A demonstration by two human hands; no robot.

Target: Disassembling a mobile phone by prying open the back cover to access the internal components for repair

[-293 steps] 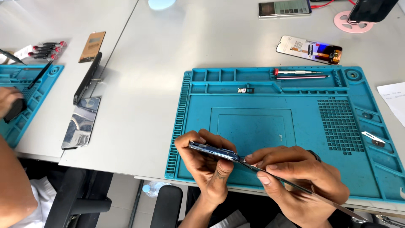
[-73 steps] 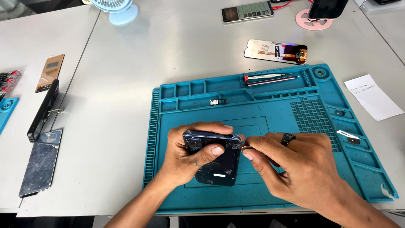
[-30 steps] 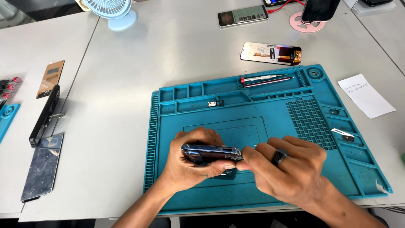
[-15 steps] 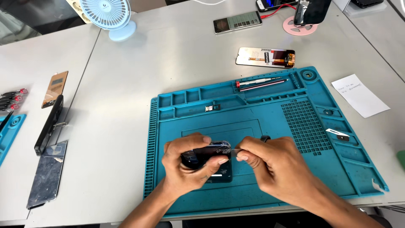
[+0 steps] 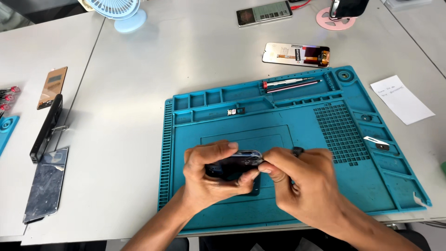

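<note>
Gripping a dark phone over the blue mat

Gripping it from the left, your left hand point(image 5: 209, 179) wraps around the dark phone point(image 5: 232, 165), thumb across its top edge and fingers curled beneath. Your right hand point(image 5: 302, 186) is pinched closed at the phone's right end, fingertips point(image 5: 267, 167) touching its corner (whether a tool sits between them cannot be told). Both hands hover just above the teal work mat point(image 5: 325, 195) on the desk point(image 5: 139, 93). Beyond your right hand, a red-tipped screwdriver point(image 5: 290, 83) lies in the mat's upper tray. Well apart to the left of your left hand lies a loose screen panel point(image 5: 45, 183).
</note>
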